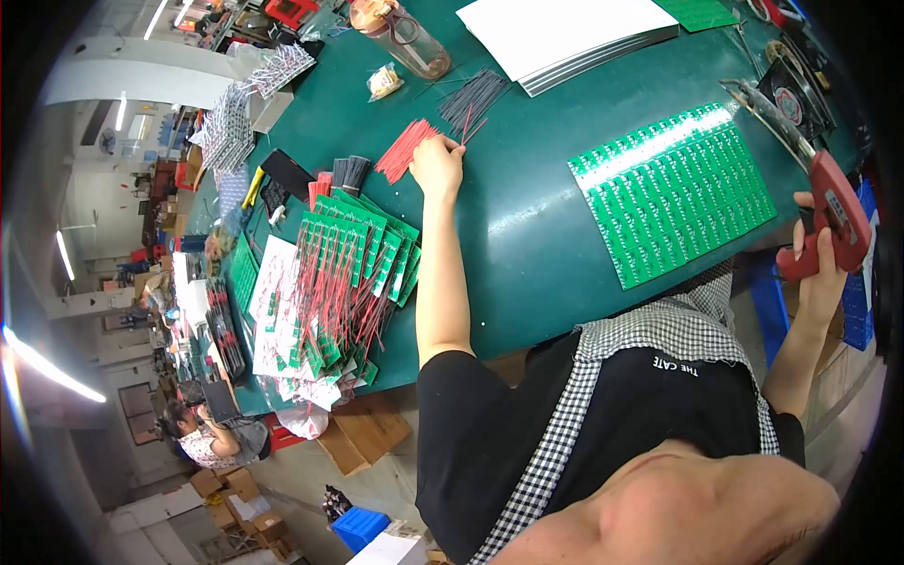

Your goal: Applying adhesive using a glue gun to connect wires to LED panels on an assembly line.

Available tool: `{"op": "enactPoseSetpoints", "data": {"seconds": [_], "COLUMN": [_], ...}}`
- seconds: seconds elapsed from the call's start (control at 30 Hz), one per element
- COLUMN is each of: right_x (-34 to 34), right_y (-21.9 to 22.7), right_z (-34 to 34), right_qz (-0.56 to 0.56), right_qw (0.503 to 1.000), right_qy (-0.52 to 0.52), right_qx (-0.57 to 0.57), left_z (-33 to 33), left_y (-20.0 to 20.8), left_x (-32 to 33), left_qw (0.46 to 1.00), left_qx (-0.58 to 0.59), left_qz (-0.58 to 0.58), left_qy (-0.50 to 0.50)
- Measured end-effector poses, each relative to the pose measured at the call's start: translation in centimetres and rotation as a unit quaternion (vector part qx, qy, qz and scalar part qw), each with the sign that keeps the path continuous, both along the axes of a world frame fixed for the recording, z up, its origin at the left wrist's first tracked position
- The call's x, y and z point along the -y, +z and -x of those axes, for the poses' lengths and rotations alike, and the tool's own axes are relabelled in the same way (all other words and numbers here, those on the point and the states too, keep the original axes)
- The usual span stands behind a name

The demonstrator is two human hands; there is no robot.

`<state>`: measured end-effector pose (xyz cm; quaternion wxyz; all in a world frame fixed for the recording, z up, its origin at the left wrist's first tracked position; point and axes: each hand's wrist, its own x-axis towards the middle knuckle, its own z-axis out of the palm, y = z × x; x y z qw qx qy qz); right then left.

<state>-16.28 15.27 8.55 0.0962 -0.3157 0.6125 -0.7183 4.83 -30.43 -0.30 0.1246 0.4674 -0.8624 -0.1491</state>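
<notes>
My left hand (438,168) is at the far side of the green table, its fingers pinched on a couple of thin red wires (468,122) that stick out past the fingertips. It rests beside a loose pile of red wires (405,146); a pile of black wires (474,97) lies just beyond. My right hand (821,273) is wrapped round the handle of a red soldering gun (841,212) at the right edge of the table. Between my hands lies a large green circuit board panel (673,196), flat, with rows of small repeated boards.
On the left are stacked green boards (344,245) with red wires attached. A clear bottle (419,52), a small bag (383,83) and a stack of white sheets (565,38) stand at the back. A black fan-like device (796,99) sits far right. A person (221,438) sits at left.
</notes>
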Motion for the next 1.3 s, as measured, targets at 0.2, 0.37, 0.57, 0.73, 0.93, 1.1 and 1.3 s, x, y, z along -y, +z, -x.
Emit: {"op": "enactPoseSetpoints", "data": {"seconds": [0.2, 0.37, 0.57, 0.73, 0.93, 1.1, 1.3], "right_x": [-1.7, -2.7, -1.7, -1.9, -1.9, -1.9, -1.9], "right_y": [-2.0, -3.4, -4.2, -4.6, -4.4, -4.3, -4.1], "right_z": [-1.0, -1.2, -1.3, -1.9, -2.6, -2.8, -2.9], "right_qz": [0.022, 0.036, 0.014, 0.026, 0.032, 0.025, 0.024], "right_qw": [0.999, 0.996, 0.998, 0.996, 0.996, 0.996, 0.995], "right_qy": [-0.009, -0.032, -0.032, -0.026, -0.037, -0.043, -0.056], "right_qx": [0.033, 0.072, 0.046, 0.082, 0.080, 0.080, 0.081], "left_z": [-1.1, -4.6, -6.3, -3.6, -1.6, -2.3, -2.9], "left_y": [-0.9, 2.3, 2.9, 2.2, 1.2, 2.1, 3.2], "left_x": [0.0, 2.4, 5.0, 5.5, 6.2, 7.2, 7.7], "left_qw": [0.973, 0.953, 0.948, 0.935, 0.937, 0.962, 0.980], "left_qx": [0.080, 0.144, 0.184, 0.156, 0.201, 0.106, 0.076], "left_qz": [0.189, 0.244, 0.227, 0.228, 0.216, 0.161, 0.098], "left_qy": [-0.110, -0.104, -0.125, -0.224, -0.189, -0.193, -0.157]}}
